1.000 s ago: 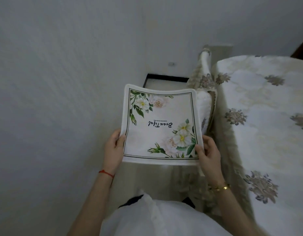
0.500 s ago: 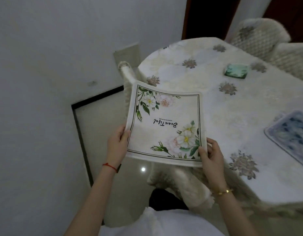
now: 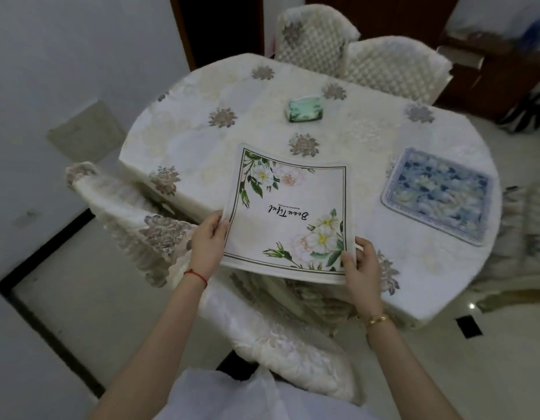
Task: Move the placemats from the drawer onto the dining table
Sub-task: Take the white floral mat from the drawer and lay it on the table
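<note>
A white floral placemat (image 3: 288, 213) with green leaves and black script hangs over the near edge of the dining table (image 3: 202, 147). My left hand (image 3: 208, 241) grips its near left edge and my right hand (image 3: 360, 265) grips its near right corner. Its far edge reaches over the tabletop; whether it touches the cloth I cannot tell. A second placemat (image 3: 438, 194), blue and white, lies flat on the right side of the table. The drawer is out of view.
A green packet (image 3: 305, 109) sits near the table's middle. Covered chairs stand at the near left (image 3: 135, 216), below my arms (image 3: 293, 350) and at the far side (image 3: 353, 53). A wall runs on the left, dark wooden furniture (image 3: 490, 77) at the back right.
The view has swung from the wall to the table. The floral placemat, held in both hands throughout, has moved right and now extends over the tabletop.
</note>
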Demonstrator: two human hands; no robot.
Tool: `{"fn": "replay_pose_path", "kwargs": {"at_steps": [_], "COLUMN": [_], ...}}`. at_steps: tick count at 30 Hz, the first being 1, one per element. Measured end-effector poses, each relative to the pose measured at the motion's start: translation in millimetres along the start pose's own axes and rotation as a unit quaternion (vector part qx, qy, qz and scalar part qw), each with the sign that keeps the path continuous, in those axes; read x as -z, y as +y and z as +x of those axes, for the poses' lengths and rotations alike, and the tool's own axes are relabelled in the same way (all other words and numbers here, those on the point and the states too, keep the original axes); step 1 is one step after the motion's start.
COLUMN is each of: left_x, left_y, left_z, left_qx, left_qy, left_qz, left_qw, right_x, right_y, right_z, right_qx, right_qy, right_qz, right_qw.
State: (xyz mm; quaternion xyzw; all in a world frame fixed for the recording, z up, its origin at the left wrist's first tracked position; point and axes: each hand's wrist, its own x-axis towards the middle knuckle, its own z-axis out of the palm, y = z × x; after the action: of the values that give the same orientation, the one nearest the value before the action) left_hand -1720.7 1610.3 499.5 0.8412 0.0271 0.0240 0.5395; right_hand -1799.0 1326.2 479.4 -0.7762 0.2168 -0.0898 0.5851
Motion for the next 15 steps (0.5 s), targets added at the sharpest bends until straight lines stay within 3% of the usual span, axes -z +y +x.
{"fn": "replay_pose_path", "kwargs": {"at_steps": [15], "left_x": [-96.5], "left_y": [-39.6], "left_z": [151.1], "left_qx": [0.040], "left_qy": [-0.167], "left_qz": [0.032], "left_qw": [0.985], "right_x": [-43.1], "right_y": [55.7], "right_z": [87.3], "right_qx": [-0.097], "right_qy": [0.113], "right_qz": [-0.100], "right_qw": [0.984]}}
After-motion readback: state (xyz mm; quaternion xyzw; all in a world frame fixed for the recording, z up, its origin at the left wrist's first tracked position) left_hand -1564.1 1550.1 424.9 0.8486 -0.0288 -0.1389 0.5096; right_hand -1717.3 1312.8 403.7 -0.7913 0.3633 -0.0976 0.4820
